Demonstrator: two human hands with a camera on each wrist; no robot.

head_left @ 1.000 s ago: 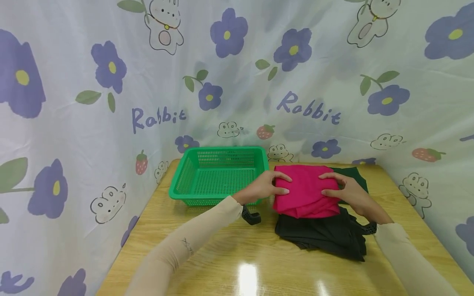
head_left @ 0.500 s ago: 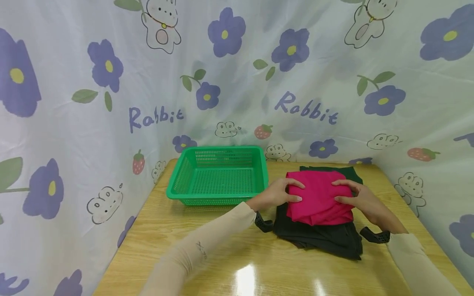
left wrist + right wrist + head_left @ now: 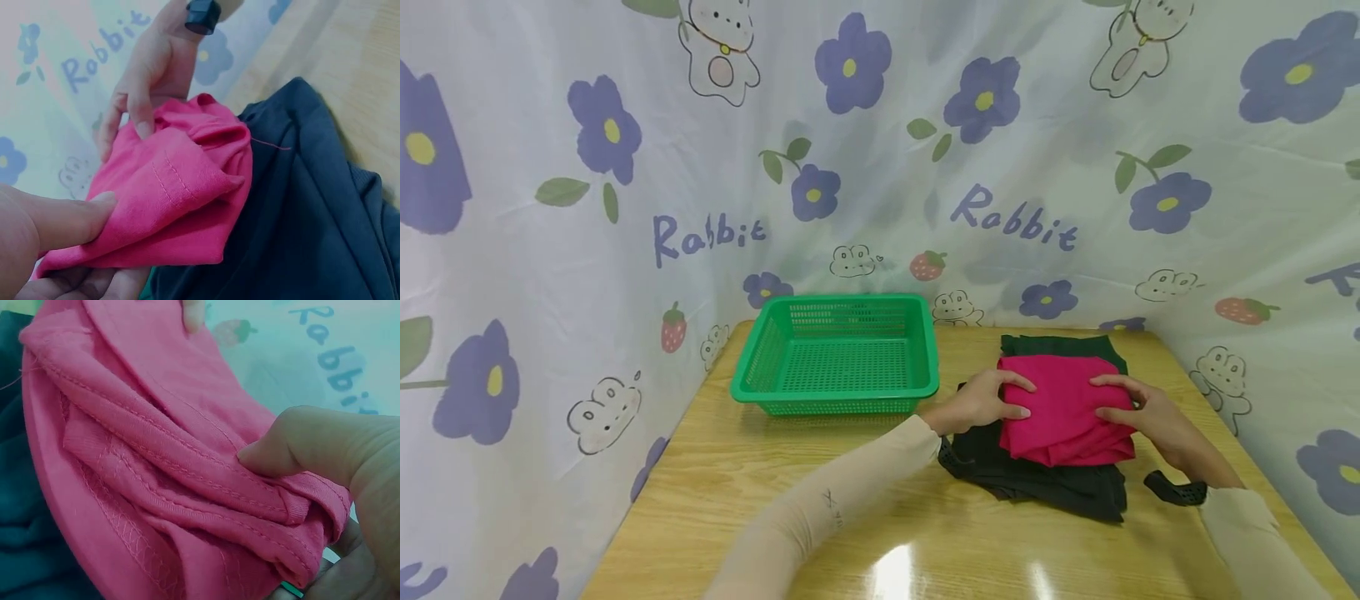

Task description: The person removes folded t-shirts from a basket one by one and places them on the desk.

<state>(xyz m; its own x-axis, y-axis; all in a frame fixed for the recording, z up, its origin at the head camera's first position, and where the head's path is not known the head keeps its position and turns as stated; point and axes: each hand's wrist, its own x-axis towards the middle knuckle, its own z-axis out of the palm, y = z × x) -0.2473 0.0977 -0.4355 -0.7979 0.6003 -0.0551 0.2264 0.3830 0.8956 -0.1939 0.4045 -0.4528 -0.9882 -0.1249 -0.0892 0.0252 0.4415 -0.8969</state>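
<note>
A folded bright pink garment point(image 3: 1063, 412), with stitched seams and layered edges, is held between both hands above the dark clothes. My left hand point(image 3: 981, 402) grips its left side; in the left wrist view the thumb lies on top and fingers curl below the cloth point(image 3: 169, 194). On the opposite side my right hand point(image 3: 1165, 425) pinches the garment, its thumb point(image 3: 300, 440) on top and fingers partly hidden beneath the folds in the right wrist view. Under and in front of it lies a folded black garment point(image 3: 1037, 487). Behind shows a dark green garment point(image 3: 1060, 344), mostly covered.
An open green plastic basket point(image 3: 835, 396) with perforated sides stands at the back left of the wooden table point(image 3: 775, 467). A white curtain point(image 3: 887, 175) printed with flowers and rabbits hangs behind and along the sides.
Both hands have carried the pink garment to the right and somewhat nearer, from beside the basket to over the dark clothes. More of the dark green garment's back edge shows. The view has shifted slightly.
</note>
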